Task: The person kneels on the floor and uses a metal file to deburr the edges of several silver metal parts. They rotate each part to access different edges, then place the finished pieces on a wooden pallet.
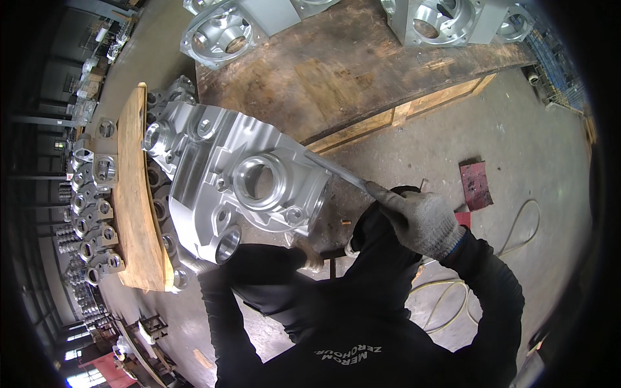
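Observation:
A large silver metal casting [220, 165] with round bores lies tilted in front of me, partly over the wooden table's near left corner. In its middle is a wide machined ring. My right hand [427, 223], in a grey knit glove, is closed around a long thin metal file [339, 171], index finger stretched along it. The file's far end meets the casting's right edge. My left hand [197, 264], also gloved, is at the casting's lower left end; its fingers are hidden by the casting and my sleeve.
More castings [223, 35] stand on the worn wooden table [336, 71]. Left is a wooden board [137, 207], with rows of castings [84, 213] beyond. On the floor lie a red sheet [476, 185] and a pale hose [446, 304]. A blue wire basket [556, 68] stands far right.

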